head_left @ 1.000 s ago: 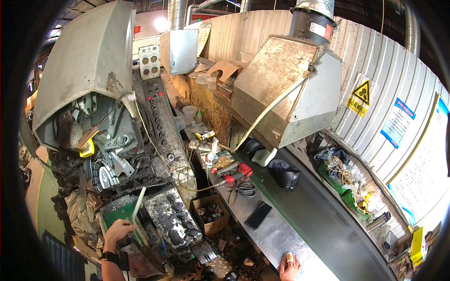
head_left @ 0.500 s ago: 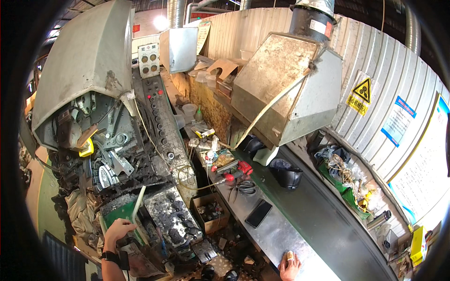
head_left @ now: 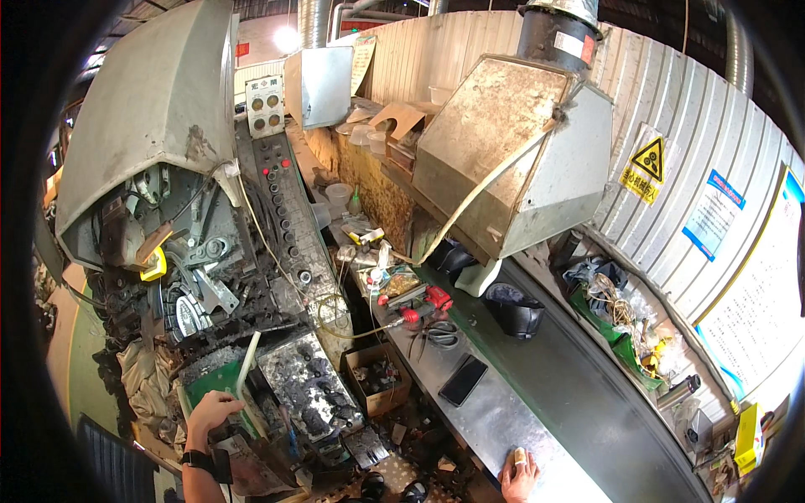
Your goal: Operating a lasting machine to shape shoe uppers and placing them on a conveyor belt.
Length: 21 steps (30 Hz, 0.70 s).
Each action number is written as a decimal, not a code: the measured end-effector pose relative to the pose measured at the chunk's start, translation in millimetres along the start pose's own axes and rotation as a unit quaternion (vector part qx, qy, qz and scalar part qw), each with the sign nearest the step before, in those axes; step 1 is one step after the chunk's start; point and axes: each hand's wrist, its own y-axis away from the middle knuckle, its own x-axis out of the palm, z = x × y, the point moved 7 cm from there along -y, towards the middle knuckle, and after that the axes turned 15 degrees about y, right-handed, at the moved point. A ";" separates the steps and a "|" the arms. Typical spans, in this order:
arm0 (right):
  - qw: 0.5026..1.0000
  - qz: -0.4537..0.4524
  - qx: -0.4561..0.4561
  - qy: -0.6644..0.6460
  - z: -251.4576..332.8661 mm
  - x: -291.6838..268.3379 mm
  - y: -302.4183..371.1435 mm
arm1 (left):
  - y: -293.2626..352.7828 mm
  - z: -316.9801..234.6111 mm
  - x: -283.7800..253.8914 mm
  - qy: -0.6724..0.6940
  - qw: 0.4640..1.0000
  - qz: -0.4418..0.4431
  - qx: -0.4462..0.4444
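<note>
My left hand (head_left: 215, 409) rests at the green-lined tray (head_left: 220, 381) at the front of the machine (head_left: 151, 117). Its fingers are curled together, tips close to a pale bent tube (head_left: 246, 369); whatever they may hold is hidden. A dark watch band circles that wrist. My right hand (head_left: 518, 478) lies on the near end of a bare metal bench top (head_left: 503, 427), fingers stretched forward, a pale wrap on one finger. It holds nothing. Farther up that bench lie a black phone (head_left: 463, 381), scissors (head_left: 439, 334) and a red power tool (head_left: 429, 304).
A dark conveyor belt (head_left: 587, 390) runs beside the bench, carrying a black shoe upper (head_left: 513, 311) below a metal hood (head_left: 511, 159). Between machine and bench stands a cardboard box (head_left: 387, 401) of scraps. A control panel with buttons (head_left: 281, 197) lines the machine's right side.
Both hands stay where they were. Inside the machine, the ridged silver parts sit slightly differently. The view has barely shifted.
</note>
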 end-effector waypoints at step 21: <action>1.000 0.029 0.010 -0.002 -1.8 2.8 -0.4 | 4.7 -7.3 0.6 0.006 1.000 0.000 0.003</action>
